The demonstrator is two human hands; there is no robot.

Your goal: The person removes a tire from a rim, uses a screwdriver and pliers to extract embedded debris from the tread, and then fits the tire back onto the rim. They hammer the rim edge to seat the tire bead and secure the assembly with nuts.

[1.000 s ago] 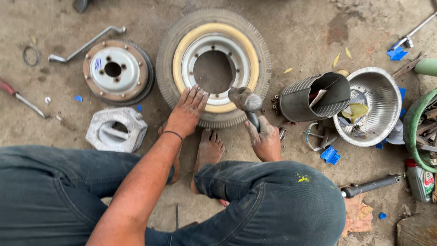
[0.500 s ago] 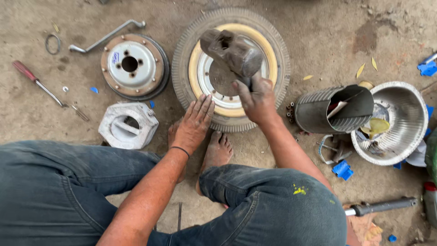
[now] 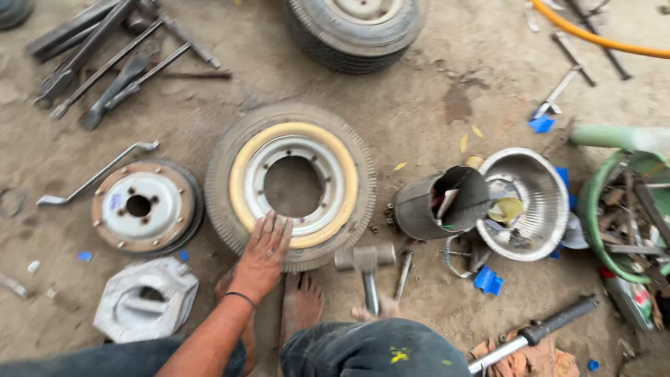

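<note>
The wheel (image 3: 293,185) lay flat on the dirt just ahead of your bare feet, its cream-ringed rim facing up and the hub hole open in the middle. Your left hand (image 3: 262,253) rested palm down, fingers spread, on the near edge of that rim, gripping nothing; it was the hand on the wheel, your right being off to the side. The right hand (image 3: 380,308) was mostly hidden behind your knee; it seemed closed round the handle of the hammer (image 3: 366,269), though I could not tell how tightly. The hammer's handle ran straight away from you, its head crosswise and just touching or just short of the tyre's near right edge. So the wheel lay ahead and left of that grip.

To your left sat one pale cast housing (image 3: 145,299), and beyond it one brake drum (image 3: 145,207) with one bent wrench (image 3: 98,174) beside it. To your right stood one dark tin (image 3: 441,204) tipped against one steel bowl (image 3: 536,188), with one black-gripped bar (image 3: 534,334) nearer your knee. Farthest off were one more tyre (image 3: 356,28) at the top and a heap of long irons (image 3: 105,56) at the top left, too tangled to count.
</note>
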